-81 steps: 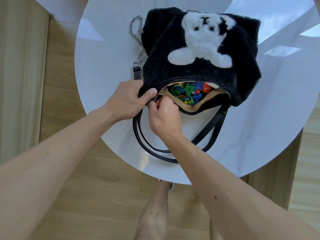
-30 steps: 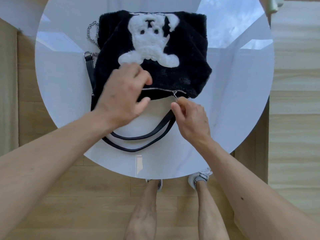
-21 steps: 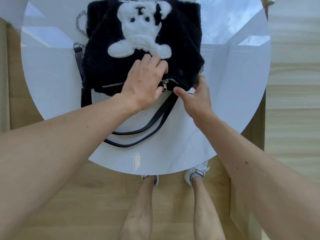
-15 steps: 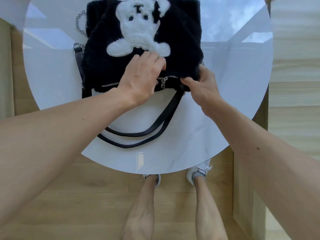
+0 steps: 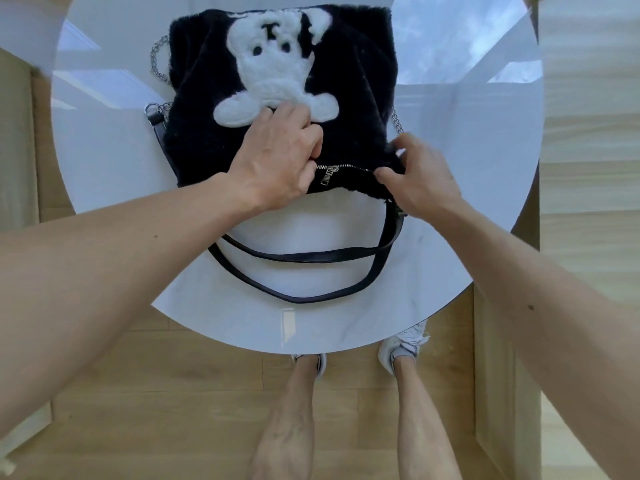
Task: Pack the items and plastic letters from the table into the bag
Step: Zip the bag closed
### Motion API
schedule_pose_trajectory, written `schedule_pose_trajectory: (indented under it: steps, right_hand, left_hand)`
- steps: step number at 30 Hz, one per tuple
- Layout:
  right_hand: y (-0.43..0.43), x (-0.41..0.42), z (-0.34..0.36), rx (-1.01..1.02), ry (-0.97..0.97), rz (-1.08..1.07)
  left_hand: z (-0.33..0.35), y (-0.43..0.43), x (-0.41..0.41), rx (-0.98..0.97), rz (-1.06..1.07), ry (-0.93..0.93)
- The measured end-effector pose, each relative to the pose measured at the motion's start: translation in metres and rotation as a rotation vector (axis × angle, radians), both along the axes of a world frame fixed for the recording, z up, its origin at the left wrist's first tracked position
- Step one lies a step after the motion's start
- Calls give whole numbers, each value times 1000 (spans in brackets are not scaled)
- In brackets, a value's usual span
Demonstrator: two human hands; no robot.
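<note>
A black furry bag (image 5: pixel 349 98) with a white bear patch (image 5: pixel 273 74) lies flat on the round white table (image 5: pixel 467 161). Its zipper (image 5: pixel 346 167) runs along the near edge and looks closed, with the metal pull (image 5: pixel 327 174) hanging down. My left hand (image 5: pixel 277 161) lies palm down on the bag, just left of the pull. My right hand (image 5: pixel 420 178) pinches the bag's near right corner, thumb at the zipper's end. No plastic letters show; the bag's inside is hidden.
Two black straps (image 5: pixel 311 268) loop over the table toward its near edge. A metal chain (image 5: pixel 157 67) trails off the bag's left side, another chain (image 5: pixel 396 121) off its right. Wooden floor and my legs and shoes (image 5: pixel 403 344) lie below the table.
The bag's mouth, open with coloured letters showing, has been zipped shut. My left hand moved from the bag's left corner onto its front; my right hand went from the pull to the right corner.
</note>
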State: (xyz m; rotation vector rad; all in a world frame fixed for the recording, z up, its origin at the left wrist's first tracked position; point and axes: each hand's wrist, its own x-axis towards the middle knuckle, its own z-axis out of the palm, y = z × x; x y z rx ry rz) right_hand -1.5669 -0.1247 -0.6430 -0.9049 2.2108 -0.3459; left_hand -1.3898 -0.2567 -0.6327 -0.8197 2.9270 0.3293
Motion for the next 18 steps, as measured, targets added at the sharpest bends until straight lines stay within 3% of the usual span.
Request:
schedule_pose_trajectory:
  steps: [4, 8, 13, 16, 18]
  right_hand:
    - [22, 35, 4, -266, 216, -214]
    - [22, 81, 4, -144, -44, -212]
    - [-10, 111, -10, -112, -379, -577]
    - [-30, 112, -10, -153, -420, -747]
    - [-36, 108, -9, -158, -383, -752]
  left_hand:
    - [-2, 5, 1, -82, -29, -34]
    - [-6, 9, 1, -141, -21, -43]
    - [-7, 10, 1, -150, -16, -38]
    - [-8, 10, 1, -172, -27, -40]
    - [-9, 9, 1, -194, -30, -55]
